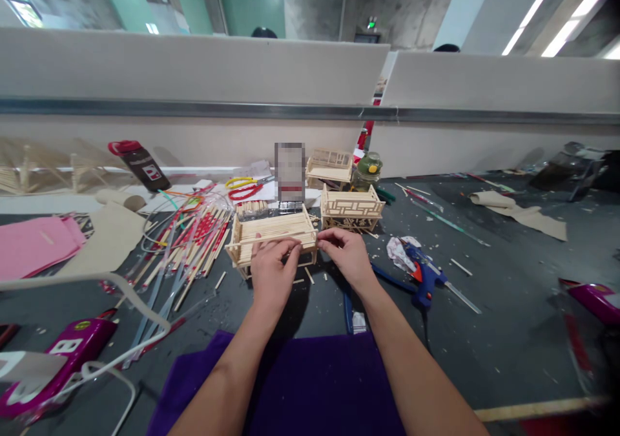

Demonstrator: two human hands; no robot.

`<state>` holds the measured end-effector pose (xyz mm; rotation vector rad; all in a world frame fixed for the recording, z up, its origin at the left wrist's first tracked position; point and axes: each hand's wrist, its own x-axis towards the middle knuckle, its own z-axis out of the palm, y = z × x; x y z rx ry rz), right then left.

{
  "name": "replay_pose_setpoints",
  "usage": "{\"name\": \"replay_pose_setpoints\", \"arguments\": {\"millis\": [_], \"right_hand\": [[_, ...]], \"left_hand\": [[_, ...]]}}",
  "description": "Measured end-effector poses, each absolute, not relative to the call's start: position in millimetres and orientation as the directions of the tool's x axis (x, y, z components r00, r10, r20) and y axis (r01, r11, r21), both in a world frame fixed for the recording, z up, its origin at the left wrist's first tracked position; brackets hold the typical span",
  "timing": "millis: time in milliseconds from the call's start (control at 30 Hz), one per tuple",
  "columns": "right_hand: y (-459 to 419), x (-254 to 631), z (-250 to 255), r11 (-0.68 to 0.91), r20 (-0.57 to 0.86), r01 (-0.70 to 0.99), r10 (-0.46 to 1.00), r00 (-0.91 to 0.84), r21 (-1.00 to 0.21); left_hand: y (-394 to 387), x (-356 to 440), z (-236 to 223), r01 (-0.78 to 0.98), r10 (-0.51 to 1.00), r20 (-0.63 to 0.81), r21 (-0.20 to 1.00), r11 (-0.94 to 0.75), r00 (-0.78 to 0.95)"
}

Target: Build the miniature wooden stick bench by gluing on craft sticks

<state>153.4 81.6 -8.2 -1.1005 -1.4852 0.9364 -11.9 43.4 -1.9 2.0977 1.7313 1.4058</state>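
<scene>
A small bench-like model (271,226) built of thin wooden sticks stands on the dark table in front of me. My left hand (274,265) grips its front rail, fingers curled over the top. At the right front corner, the thumb and forefinger of my right hand (346,255) are pinched together against the model's end. Whatever lies between those fingertips is too small to make out. Just behind my right hand stands a second stick model (351,208) with a latticed back. A third stick model (329,166) is farther back.
Red-tipped sticks (208,239) and clear glue sticks lie at left. To the right rests a blue glue gun (426,278). Blue-handled pliers (349,310) lie near my right wrist. Scissors (242,190), a phone-like upright screen (289,172) and a bottle (140,165) are behind.
</scene>
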Motion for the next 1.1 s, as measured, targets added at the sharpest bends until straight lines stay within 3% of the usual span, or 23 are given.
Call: {"name": "replay_pose_setpoints", "arguments": {"millis": [600, 1100], "right_hand": [[77.3, 153.2, -6.7, 0.373, 0.373, 0.362, 0.925, -0.073, -0.854], [74.7, 152.7, -4.1, 0.382, 0.385, 0.405, 0.920, -0.076, -0.831]], "left_hand": [[44.0, -11.1, -0.9, 0.743, 0.810, 0.584, 0.568, -0.354, -0.059], [43.3, -11.4, -0.3, 0.744, 0.825, 0.563, 0.573, -0.344, -0.051]]}}
